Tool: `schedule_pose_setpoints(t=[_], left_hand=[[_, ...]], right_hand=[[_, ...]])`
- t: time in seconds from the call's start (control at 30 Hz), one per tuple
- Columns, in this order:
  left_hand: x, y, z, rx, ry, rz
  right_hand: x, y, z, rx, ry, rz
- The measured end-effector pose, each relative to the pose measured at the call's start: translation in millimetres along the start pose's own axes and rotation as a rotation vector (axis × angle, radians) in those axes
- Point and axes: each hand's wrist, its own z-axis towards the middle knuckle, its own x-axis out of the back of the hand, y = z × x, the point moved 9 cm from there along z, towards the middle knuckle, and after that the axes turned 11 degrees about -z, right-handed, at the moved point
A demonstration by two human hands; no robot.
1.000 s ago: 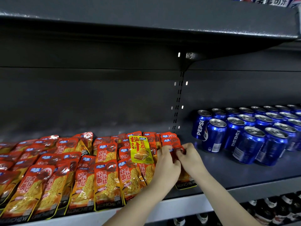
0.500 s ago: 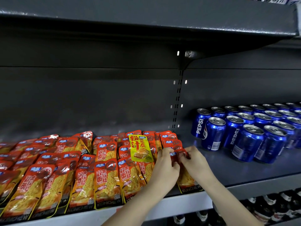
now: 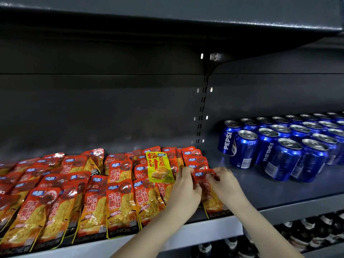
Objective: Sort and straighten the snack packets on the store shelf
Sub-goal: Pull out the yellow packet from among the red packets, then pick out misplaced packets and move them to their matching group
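Several red-and-orange snack packets (image 3: 119,200) lie in overlapping rows on the dark shelf (image 3: 275,198). One yellow packet (image 3: 159,167) rests on top of them near the right end. My left hand (image 3: 186,190) and my right hand (image 3: 223,185) both pinch the top of the rightmost red packet (image 3: 211,199), which lies at the shelf's front edge with its lower end pointing towards me. More red packets (image 3: 194,158) are stacked behind it.
Several blue Pepsi cans (image 3: 279,146) stand in rows on the right of the same shelf. A bare strip of shelf separates cans and packets. Another shelf (image 3: 167,17) hangs overhead. Dark bottles (image 3: 305,233) stand on the level below.
Both hands have kept hold of the rightmost red packet and drawn it slightly forward and right, towards the shelf's front edge. The other packets have not moved.
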Motion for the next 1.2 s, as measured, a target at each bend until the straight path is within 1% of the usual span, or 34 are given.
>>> schedule_pose_setpoints(t=[0.17, 0.23, 0.33, 0.43, 0.53, 0.6, 0.7, 0.73, 0.8, 0.87, 0.97, 1.1, 1.2], left_hand=[[-7.9, -3.0, 0.8, 0.088, -0.009, -0.131], [-9.1, -3.4, 2.1, 0.097, -0.006, -0.143], [-7.8, -2.3, 4.5, 0.076, -0.002, -0.126], [1.1, 6.4, 1.2, 0.001, 0.015, -0.049], [32.3, 26.0, -3.3, -0.136, 0.126, 0.020], [62.2, 32.7, -1.7, -0.183, 0.213, 0.053], [112.2, 16.8, 8.5, -0.122, 0.393, 0.151], [122.3, 7.4, 13.3, -0.075, 0.410, 0.201], [129.4, -14.8, 22.5, 0.046, 0.366, 0.259], [126.4, -31.7, 26.7, 0.121, 0.307, 0.227], [116.6, -44.7, 29.4, 0.157, 0.249, 0.188], [108.0, -47.8, 32.2, 0.163, 0.224, 0.150], [101.1, -48.9, 33.5, 0.160, 0.208, 0.097]], right_hand=[[1.5, -8.6, -2.7, -0.005, 0.080, 0.007], [0.9, -12.5, -2.9, -0.019, 0.079, 0.032], [1.4, -16.4, -3.0, -0.035, 0.064, 0.058], [7.9, -19.7, -5.6, -0.033, 0.093, 0.011], [23.8, -31.3, -8.0, 0.029, 0.170, -0.006], [31.1, -42.3, -7.5, 0.097, 0.195, 0.002], [32.2, -61.7, -6.3, 0.204, 0.175, 0.030], [30.3, -69.2, -5.8, 0.233, 0.158, 0.019], [21.8, -83.5, -4.3, 0.275, 0.114, -0.011], [8.4, -97.2, -4.2, 0.305, 0.044, -0.031], [-15.4, -112.9, -6.0, 0.330, -0.064, -0.079], [-26.4, -122.1, -5.1, 0.325, -0.085, -0.117], [-28.3, -120.7, -3.4, 0.301, -0.108, -0.097]])
